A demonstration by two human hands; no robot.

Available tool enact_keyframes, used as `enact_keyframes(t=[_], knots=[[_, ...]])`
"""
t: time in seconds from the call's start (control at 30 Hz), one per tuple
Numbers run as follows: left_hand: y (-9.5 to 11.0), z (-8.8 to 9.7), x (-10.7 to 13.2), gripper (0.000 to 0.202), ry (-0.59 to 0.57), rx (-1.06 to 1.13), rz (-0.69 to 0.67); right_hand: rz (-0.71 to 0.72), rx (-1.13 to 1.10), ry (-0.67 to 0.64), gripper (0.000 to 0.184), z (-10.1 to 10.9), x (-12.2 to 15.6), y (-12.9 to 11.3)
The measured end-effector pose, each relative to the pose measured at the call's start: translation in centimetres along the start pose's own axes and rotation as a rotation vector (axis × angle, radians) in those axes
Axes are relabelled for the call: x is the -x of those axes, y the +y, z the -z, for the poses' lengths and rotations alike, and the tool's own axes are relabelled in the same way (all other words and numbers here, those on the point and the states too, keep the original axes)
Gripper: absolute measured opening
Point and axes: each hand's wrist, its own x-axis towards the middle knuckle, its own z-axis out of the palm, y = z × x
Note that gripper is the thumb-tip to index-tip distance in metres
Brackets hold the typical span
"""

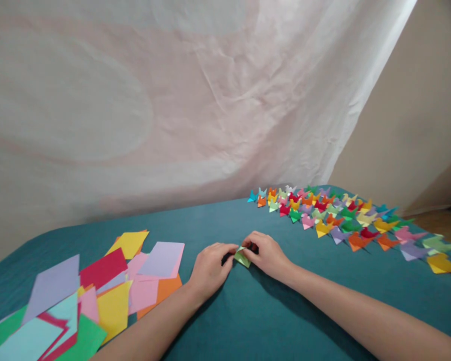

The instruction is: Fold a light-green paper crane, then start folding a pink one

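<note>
A small piece of folded light green paper (242, 257) sits between my two hands, close above the teal tabletop. My left hand (212, 265) pinches its left edge between thumb and forefinger. On the other side, my right hand (266, 254) grips the right part with thumb and curled fingers. Part of the paper is covered by my fingertips, so its exact fold cannot be made out.
Loose coloured paper sheets (104, 268) lie overlapping at the left. Rows of small folded paper birds (323, 228) stand along the right side of the teal table (210, 218). A pale draped cloth (180, 100) hangs behind the table.
</note>
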Motion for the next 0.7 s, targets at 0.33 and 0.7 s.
enact_keyframes(t=[0.33, 0.7], knots=[[-0.9, 0.2, -0.2, 0.031, -0.037, 0.143, 0.042, -0.012, -0.033, 0.009, 0.004, 0.0, 0.1, 0.0], [-1.4, 0.0, -0.4, 0.024, -0.015, 0.190, 0.062, -0.024, -0.044, -0.006, 0.006, 0.1, 0.1, 0.0]])
